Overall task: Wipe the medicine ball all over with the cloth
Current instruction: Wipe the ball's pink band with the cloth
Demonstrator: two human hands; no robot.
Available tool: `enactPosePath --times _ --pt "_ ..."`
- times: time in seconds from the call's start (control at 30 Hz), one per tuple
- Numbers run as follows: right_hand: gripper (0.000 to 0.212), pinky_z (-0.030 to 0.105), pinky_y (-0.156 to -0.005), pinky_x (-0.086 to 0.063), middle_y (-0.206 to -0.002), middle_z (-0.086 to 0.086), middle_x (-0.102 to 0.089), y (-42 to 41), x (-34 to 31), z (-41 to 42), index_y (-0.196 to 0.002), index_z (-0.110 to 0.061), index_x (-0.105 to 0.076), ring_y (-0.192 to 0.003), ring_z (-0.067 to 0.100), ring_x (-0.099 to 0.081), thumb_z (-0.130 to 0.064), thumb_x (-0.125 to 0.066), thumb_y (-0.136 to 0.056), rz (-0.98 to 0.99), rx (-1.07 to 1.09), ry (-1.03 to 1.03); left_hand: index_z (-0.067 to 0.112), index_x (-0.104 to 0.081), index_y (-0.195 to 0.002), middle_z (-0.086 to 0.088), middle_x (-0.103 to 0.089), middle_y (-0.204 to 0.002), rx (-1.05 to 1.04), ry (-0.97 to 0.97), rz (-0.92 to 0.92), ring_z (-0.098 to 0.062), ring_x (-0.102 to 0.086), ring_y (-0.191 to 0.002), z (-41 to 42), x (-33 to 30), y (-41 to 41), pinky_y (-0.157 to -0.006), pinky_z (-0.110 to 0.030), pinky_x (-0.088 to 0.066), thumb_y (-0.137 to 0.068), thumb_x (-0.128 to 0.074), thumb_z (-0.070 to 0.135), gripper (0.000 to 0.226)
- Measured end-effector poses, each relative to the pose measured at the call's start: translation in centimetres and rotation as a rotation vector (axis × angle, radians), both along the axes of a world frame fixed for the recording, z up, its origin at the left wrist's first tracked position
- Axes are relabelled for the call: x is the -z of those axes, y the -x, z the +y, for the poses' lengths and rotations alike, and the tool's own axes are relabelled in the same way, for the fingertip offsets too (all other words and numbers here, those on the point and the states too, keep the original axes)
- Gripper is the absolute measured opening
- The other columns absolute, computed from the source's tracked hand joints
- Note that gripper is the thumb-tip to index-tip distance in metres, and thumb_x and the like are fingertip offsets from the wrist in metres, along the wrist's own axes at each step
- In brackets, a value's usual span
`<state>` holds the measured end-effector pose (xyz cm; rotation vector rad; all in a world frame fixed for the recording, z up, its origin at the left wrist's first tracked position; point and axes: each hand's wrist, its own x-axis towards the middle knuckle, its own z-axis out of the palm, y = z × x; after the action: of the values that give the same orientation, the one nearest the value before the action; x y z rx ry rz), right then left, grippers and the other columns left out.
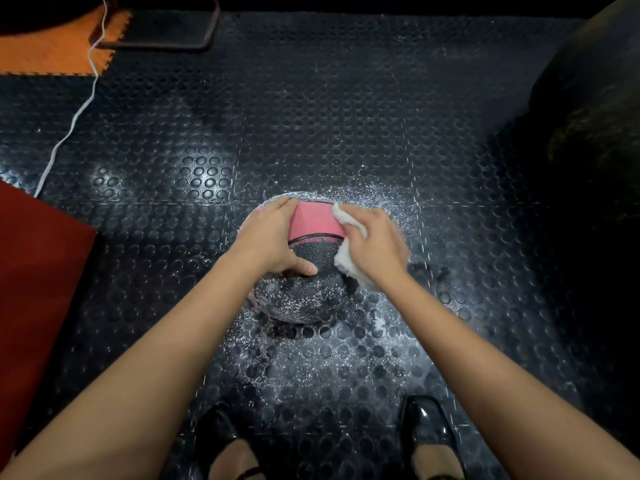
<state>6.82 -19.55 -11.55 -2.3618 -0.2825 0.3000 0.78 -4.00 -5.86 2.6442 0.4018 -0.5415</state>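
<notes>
A pink and black medicine ball sits on the studded black floor mat, its lower black part speckled with white dust. My left hand lies over the ball's left top, fingers spread across it and thumb pressed on the near black panel. My right hand presses a white cloth against the ball's right side; the cloth sticks out above and below the palm. The ball's right side is hidden under that hand.
White dust is scattered on the mat around the ball. My two black shoes stand at the near edge. A red mat lies left, an orange tile and white cord far left, a large dark ball at right.
</notes>
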Motion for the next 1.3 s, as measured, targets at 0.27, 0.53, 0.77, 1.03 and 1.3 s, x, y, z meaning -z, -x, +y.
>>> enactPosePath --times 0.27,0.53,0.77,1.03,1.3 --pt "0.034 0.031 -0.067 -0.054 -0.104 -0.016 -0.061 0.1 1.1 -1.2 -0.129 -0.032 -0.057 -0.081 0.019 -0.062 -0.02 -0.049 -0.098 0.166 0.133 -0.206 0.013 -0.01 -0.156 -0.002 -0.01 -0.164 -0.005 -0.009 -0.003 -0.022 -0.012 -0.15 0.0 0.2 0.2 -0.122 -0.038 -0.011 -0.057 -0.087 0.051 0.131" --pt "0.038 0.01 -0.06 -0.029 -0.112 -0.016 -0.047 1.9 0.4 -0.7 -0.131 -0.041 -0.051 -0.093 0.008 -0.047 -0.024 -0.048 -0.098 -0.073 0.001 -0.008 0.013 -0.011 -0.156 -0.001 -0.011 -0.163 -0.026 0.029 0.002 -0.022 -0.014 -0.149 0.3 0.2 0.1 -0.121 -0.039 -0.015 -0.057 -0.088 0.048 0.13" --pt "0.034 0.017 -0.061 -0.034 -0.116 -0.012 -0.052 1.5 -0.6 -0.1 -0.128 -0.041 -0.055 -0.097 0.011 -0.051 -0.026 -0.049 -0.098 -0.052 0.047 -0.007 0.011 -0.01 -0.156 -0.002 -0.01 -0.164 0.003 -0.015 0.014 -0.023 -0.014 -0.149 0.2 0.3 -0.5 -0.121 -0.039 -0.015 -0.057 -0.088 0.05 0.131" --pt "0.03 0.017 -0.043 -0.031 -0.082 -0.018 -0.061 -2.6 -1.8 0.8 -0.125 -0.042 -0.058 -0.057 0.001 -0.05 -0.031 -0.048 -0.099 0.137 -0.025 0.093 0.014 -0.008 -0.156 -0.001 -0.008 -0.164 0.008 -0.043 0.011 -0.025 -0.011 -0.15 -0.3 0.7 -0.2 -0.122 -0.042 -0.013 -0.057 -0.086 0.053 0.132" --pt "0.031 0.023 -0.058 -0.037 -0.105 -0.012 -0.063 -1.7 -1.5 1.6 -0.123 -0.042 -0.059 -0.077 0.01 -0.055 -0.028 -0.048 -0.098 -0.028 -0.111 0.135 0.014 -0.005 -0.156 -0.001 -0.006 -0.164 0.027 -0.04 0.007 -0.027 -0.007 -0.15 -1.1 0.6 -0.2 -0.122 -0.043 -0.008 -0.062 -0.084 0.051 0.128"
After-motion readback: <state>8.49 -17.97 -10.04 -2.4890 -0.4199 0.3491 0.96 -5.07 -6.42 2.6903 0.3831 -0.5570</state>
